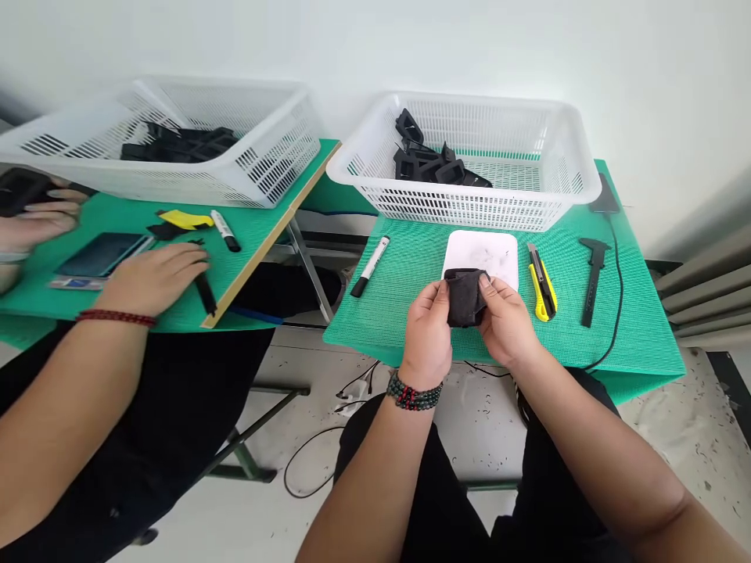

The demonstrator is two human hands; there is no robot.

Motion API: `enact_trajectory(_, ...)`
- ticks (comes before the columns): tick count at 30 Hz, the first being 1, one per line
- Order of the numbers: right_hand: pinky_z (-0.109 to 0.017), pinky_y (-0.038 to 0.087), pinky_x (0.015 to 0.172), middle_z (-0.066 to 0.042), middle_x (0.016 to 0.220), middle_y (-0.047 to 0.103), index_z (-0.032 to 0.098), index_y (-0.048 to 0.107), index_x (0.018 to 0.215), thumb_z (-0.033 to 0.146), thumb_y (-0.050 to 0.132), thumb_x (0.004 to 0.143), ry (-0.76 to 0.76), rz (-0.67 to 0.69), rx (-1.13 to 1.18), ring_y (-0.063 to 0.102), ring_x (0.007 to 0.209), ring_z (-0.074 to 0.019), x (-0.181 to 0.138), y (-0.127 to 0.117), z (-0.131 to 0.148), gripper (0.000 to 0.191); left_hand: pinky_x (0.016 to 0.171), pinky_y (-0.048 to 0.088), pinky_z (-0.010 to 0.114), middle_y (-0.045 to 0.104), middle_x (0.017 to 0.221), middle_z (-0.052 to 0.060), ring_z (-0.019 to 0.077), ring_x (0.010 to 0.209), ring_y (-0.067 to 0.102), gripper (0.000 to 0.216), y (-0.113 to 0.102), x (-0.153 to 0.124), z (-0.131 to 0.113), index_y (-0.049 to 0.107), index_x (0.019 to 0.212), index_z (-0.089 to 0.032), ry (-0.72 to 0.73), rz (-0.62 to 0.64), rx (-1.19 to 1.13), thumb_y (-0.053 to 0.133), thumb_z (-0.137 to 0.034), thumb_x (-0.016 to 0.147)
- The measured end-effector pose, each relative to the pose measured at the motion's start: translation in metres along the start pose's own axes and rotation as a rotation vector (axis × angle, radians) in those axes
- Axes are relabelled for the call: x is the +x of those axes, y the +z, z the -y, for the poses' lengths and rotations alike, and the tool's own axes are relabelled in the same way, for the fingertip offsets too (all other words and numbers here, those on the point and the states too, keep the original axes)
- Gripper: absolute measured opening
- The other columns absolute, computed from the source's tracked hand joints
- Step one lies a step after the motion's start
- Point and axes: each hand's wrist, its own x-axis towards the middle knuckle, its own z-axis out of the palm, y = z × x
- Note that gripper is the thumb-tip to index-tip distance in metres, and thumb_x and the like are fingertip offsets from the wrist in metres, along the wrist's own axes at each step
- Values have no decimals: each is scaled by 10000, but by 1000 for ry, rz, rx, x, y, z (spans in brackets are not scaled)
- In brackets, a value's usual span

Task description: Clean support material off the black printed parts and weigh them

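Between my two hands is a black cloth [465,300], folded or wrapped into a small block; whether something is inside it is hidden. My left hand [430,324] pinches its left edge with the thumb on top. On the opposite side, my right hand [505,319] presses its thumb onto the upper right corner. Just behind the bundle lies a white square plate-like scale [481,252] with dark smudges. A yellow utility knife [543,285] with its blade out rests to the right of my right hand. Left of my hands is a white marker [371,266] with a black cap.
A white plastic basket [463,205] with black frame-like parts [434,163] stands at the back. Black calipers [594,281] and a cable [620,305] lie on the right of the green-covered table [404,305]. At left, a co-worker's hand [156,274] works at another table.
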Motion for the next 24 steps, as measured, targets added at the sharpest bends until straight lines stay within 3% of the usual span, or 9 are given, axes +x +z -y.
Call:
enact_trajectory(5, -264, 542, 592, 19, 771, 712, 223, 708, 852, 479, 898, 656, 106, 73, 32, 615, 661, -134, -1, -3, 4, 374, 760, 558, 313, 728, 837, 46, 211, 898, 699, 439, 1, -1, -5, 716, 855, -189, -58, 13, -118, 812, -597, 728)
enact_trajectory(11, -324, 579, 707, -22, 812, 739, 221, 715, 871, 507, 877, 694, 112, 178, 20, 682, 825, -205, -5, -1, 6, 373, 819, 585, 378, 758, 933, 81, 258, 991, 715, 470, -6, 1, -9, 742, 950, -199, -119, 125, -142, 789, -618, 742)
enact_trajectory(19, -271, 535, 602, 5, 721, 714, 220, 718, 773, 550, 854, 706, 12, 40, 12, 635, 670, -152, 0, -6, 13, 362, 882, 584, 426, 759, 1038, 103, 286, 1034, 701, 462, -5, -8, -6, 763, 1022, -228, -28, 337, 25, 806, -595, 743)
enact_trajectory(21, -262, 531, 595, 13, 699, 705, 219, 713, 745, 540, 858, 706, 24, 32, 8, 630, 652, -144, 3, -9, 16, 355, 915, 572, 416, 755, 1048, 90, 268, 1047, 694, 409, -1, -11, -1, 761, 1058, -239, 21, 329, 66, 758, -567, 813)
enact_trajectory(24, -274, 538, 605, 5, 681, 703, 211, 716, 732, 533, 880, 678, 89, 95, 3, 640, 662, -160, 4, -11, 16, 366, 920, 566, 382, 752, 1064, 83, 249, 1064, 689, 423, 5, -15, 7, 756, 1054, -226, 62, 193, 51, 684, -598, 866)
